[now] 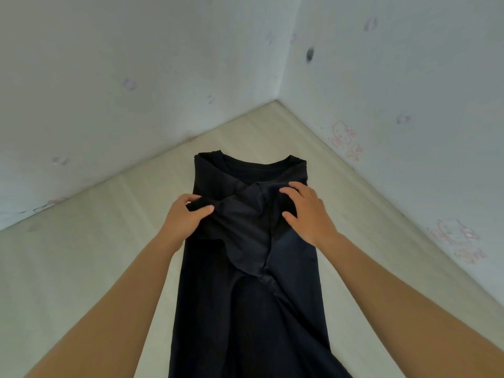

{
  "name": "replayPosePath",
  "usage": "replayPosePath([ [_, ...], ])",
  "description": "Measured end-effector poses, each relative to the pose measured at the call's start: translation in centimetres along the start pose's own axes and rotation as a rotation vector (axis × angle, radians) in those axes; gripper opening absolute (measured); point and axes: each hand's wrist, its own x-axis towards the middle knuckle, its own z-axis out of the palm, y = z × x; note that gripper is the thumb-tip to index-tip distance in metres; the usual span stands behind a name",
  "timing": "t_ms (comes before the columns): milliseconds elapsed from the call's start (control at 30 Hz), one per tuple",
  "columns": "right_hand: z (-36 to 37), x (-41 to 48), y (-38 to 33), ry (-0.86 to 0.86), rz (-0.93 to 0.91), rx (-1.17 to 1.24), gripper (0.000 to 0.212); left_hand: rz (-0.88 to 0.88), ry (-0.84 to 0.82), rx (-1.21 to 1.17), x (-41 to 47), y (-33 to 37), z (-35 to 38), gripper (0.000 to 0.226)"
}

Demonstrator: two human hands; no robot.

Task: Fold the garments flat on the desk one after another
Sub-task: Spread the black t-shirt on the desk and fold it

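Our two hands work a black T-shirt [245, 309] laid lengthwise on the pale wooden desk [81, 255].

We pinch a folded-in sleeve [240, 222] between thumb and fingers of our left hand [185, 216], while our right hand [308, 211] rests on the shirt's right side with spread, relaxed fingers. The collar points toward the corner of the patterned walls [395, 91].

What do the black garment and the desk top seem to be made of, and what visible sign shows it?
Black garment: soft matte knit, probably cotton jersey; it bunches into limp folds where the left hand grips it. Desk top: smooth pale wood-grain surface, likely laminate, though real wood cannot be excluded; faint straight grain lines.
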Motion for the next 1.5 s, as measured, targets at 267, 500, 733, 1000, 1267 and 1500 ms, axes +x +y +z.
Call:
replayPosePath([
  [267,1.7,-3.6,-4.8,-0.057,-0.048,0.367,0.017,-0.057,0.399,-0.190,-4.0,-1.5,0.4,0.053],
  [500,2.3,-0.1,-9.8,-0.084,-0.103,0.399,0.032,0.044,0.043,-0.208,-6.2,-2.4,0.0,0.013],
  [733,1.9,4.3,-10.9,-0.288,-0.090,0.139,0.038,0.108,-0.226,-0.367,-4.9,-3.2,-1.3,0.061],
  [1000,1.6,5.3,-10.4,-0.223,-0.021,-0.170,0.027,0.374,-0.209,0.215,-4.8,-3.2,-0.1,0.027],
  [1267,1.7,4.1,-7.3,-0.102,0.027,0.230,0.040,0.131,-0.068,0.364,-5.4,-4.8,-2.9,0.033],
  [1500,2.1,-1.4,-6.0,0.113,0.141,0.318,0.036,0.489,0.204,0.475,-4.4,-2.9,0.8,0.071],
])
